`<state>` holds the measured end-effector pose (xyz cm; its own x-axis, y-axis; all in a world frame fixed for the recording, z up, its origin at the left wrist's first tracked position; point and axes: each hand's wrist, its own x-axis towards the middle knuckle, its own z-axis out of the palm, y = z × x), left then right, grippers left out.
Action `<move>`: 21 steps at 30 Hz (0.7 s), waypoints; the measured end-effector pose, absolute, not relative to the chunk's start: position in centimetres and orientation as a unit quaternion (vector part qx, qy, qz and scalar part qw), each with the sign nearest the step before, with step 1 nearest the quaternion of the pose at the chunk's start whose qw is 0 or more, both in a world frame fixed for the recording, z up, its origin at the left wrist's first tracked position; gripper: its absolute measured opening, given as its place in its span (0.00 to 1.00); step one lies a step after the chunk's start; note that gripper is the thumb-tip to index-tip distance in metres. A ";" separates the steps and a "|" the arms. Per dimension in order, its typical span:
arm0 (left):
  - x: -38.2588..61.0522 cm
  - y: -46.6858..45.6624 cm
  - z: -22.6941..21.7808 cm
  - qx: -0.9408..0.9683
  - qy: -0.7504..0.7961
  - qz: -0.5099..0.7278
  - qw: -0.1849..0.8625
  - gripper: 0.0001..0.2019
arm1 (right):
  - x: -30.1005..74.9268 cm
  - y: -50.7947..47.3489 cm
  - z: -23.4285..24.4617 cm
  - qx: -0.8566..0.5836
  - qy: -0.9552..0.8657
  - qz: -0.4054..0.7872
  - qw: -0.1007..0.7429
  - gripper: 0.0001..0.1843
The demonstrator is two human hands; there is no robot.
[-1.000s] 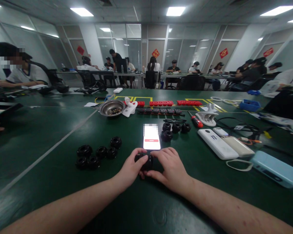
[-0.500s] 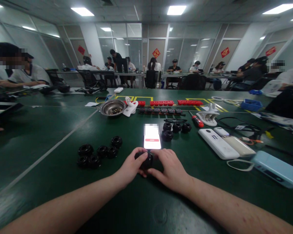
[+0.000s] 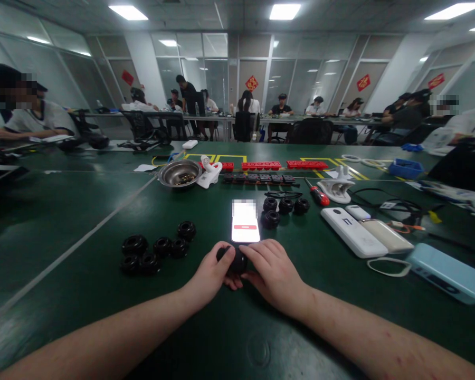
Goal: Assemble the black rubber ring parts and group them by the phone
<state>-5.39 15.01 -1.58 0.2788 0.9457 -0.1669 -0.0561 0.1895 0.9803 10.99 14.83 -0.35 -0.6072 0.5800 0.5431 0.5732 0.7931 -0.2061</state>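
Head view: just below the middle of the frame, the left hand (image 3: 212, 270) grips a black part (image 3: 238, 259) between thumb and fingers. The right hand (image 3: 276, 270) has its fingers curled against the part's right side; whether they grip it too, I cannot tell. On the bench (image 3: 206, 338), a lit phone (image 3: 245, 219) lies just above the hands, with six rings (image 3: 134, 244) left of centre.

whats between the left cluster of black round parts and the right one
In the head view, a phone with its screen lit lies between them on the green table. Just nearer the camera, the left hand holds a black part.
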 end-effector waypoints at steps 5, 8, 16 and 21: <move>-5.3 15.0 -1.6 0.451 0.460 0.426 0.635 0.19 | 11.0 14.3 -0.1 -0.358 -0.873 0.073 0.322 0.24; -5.3 14.9 -1.6 0.427 0.456 0.450 0.638 0.18 | 10.9 14.2 0.0 -0.434 -0.829 0.132 0.327 0.24; -5.4 15.0 -1.6 0.470 0.445 0.412 0.642 0.21 | 11.0 14.8 -0.4 -0.377 -0.869 0.082 0.309 0.14; -5.3 15.0 -1.5 0.446 0.457 0.412 0.650 0.18 | 11.2 14.9 -0.2 -0.362 -0.873 0.096 0.312 0.20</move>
